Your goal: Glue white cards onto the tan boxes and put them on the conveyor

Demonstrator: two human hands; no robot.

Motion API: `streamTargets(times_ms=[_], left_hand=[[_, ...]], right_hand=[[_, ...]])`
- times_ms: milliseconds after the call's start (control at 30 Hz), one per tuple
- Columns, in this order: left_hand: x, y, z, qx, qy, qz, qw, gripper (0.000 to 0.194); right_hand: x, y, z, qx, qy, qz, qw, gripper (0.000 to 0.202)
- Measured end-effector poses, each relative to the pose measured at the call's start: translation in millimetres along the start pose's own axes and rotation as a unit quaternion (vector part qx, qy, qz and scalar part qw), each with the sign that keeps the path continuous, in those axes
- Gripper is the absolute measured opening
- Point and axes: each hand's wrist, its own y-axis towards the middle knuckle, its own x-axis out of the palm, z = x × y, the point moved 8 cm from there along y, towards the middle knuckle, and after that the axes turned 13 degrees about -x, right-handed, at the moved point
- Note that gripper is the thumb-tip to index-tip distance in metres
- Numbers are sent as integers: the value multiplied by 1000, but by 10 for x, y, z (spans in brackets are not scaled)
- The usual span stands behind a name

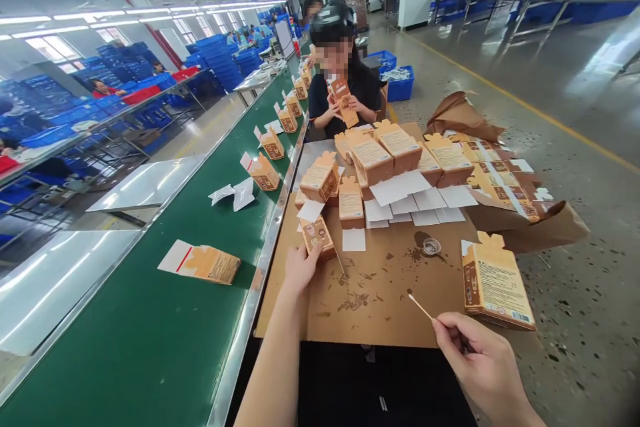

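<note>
- Now our left hand (pixel 300 267) grips a small brown carton (pixel 319 237) on the cardboard-covered tabletop (pixel 380 307).
- Our right hand (pixel 475 360) pinches a cotton swab (pixel 420 307), tip toward ten o'clock.
- Glue dish (pixel 431 247) lies at twelve o'clock from the swab.

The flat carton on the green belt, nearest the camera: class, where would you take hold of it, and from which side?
Grip the carton by its white flap end, coming from above and the left. It lies flat on the belt, so only its edges give the fingers purchase, and that unfolded flap is probably the easiest edge to lift. The left hand is nearer, but now rests on a small box.
</note>
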Motion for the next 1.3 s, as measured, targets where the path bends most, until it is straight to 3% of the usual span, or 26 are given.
streamTargets(times_ms=[67,167,300,400,467,600,700,767,867,967,1067,1133,1200,1300], left_hand=[[-27,-123,-111,-16,18,-16,1000,47],[-340,-465,-438,-54,-49,-45,996,54],[-780,-907,-1086,-132,-182,-104,969,94],[-767,-1068,-1518,-187,-289,-161,925,116],[-639,-1077,-1607,-176,-351,-174,903,123],[-381,-1016,-1358,-128,-380,-163,901,128],[-387,-1004,-1064,-128,-367,-168,906,137],[-466,-1038,-964,-146,-351,-193,904,127],[-614,-1112,-1082,-187,-335,-204,901,106],[-597,-1146,-1286,-182,-360,-219,888,106],[-390,-1097,-1330,-170,-371,-235,882,109],[-260,-1009,-1249,-181,-342,-197,901,100],[-160,-912,-1041,-176,-298,-154,925,93],[-10,-796,-610,-119,-227,-145,955,101]], right_hand=[[-62,2,-19,-7,-7,18,1000,42],[-217,109,-48,-36,-40,40,998,43],[-387,561,-74,-56,-118,-30,991,38],[-380,980,-5,-4,-216,-156,964,36],[-357,1219,44,30,-268,-205,941,38],[-206,1531,106,39,-304,-248,919,43],[-84,1618,176,39,-320,-272,907,47],[-39,1639,203,39,-329,-282,900,48],[-43,1644,178,35,-334,-284,898,46],[-121,1612,108,34,-333,-279,900,46],[-209,1499,44,29,-325,-268,906,45],[-225,1361,-23,4,-292,-229,929,40],[-150,1140,-101,-33,-226,-179,957,34],[203,675,-199,-74,-97,-149,981,31]])
